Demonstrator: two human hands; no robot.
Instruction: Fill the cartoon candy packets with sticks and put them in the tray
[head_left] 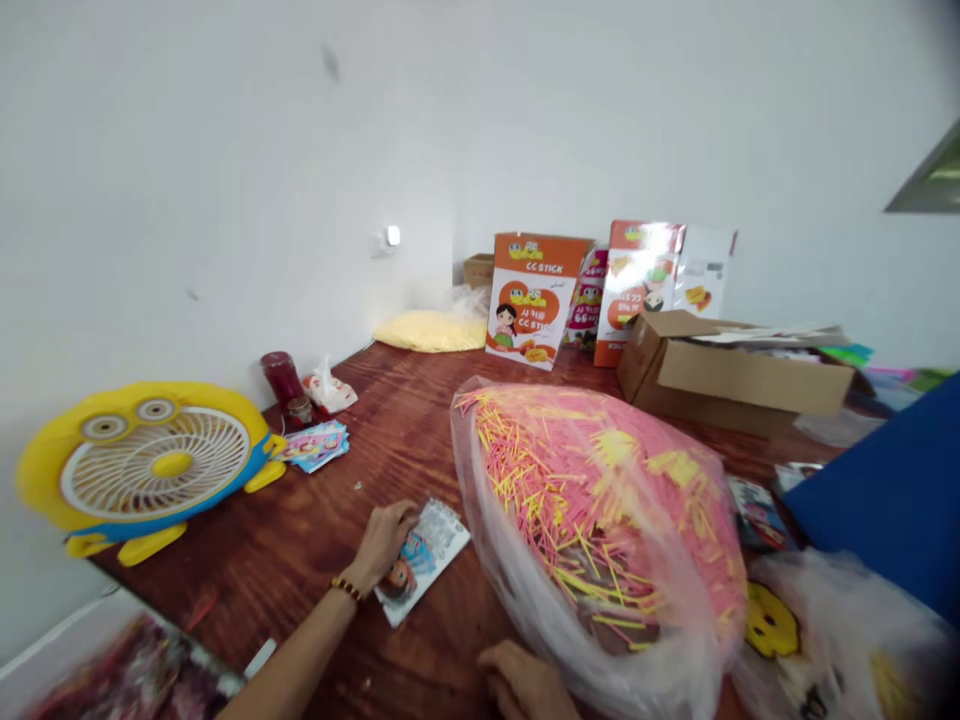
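– On the counter (409, 415), printed packet (441, 540) left of the stick-filled plastic bag (521, 590). Grip?
– Left hand (384, 542) over it, fingers curled, can't tell if pinching; right hand (527, 684) half-curled by the bag, hold unclear.
– Handling?
– Likely light, floppy, slick; pinch an edge.

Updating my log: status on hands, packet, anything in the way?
Left hand on printed packet, flat on tabletop. Right hand beside bag of pink-and-yellow sticks, contact unclear. Bag close on packet's right.

Bright diffuse light, glare on carton (637, 290), blurry lower corners
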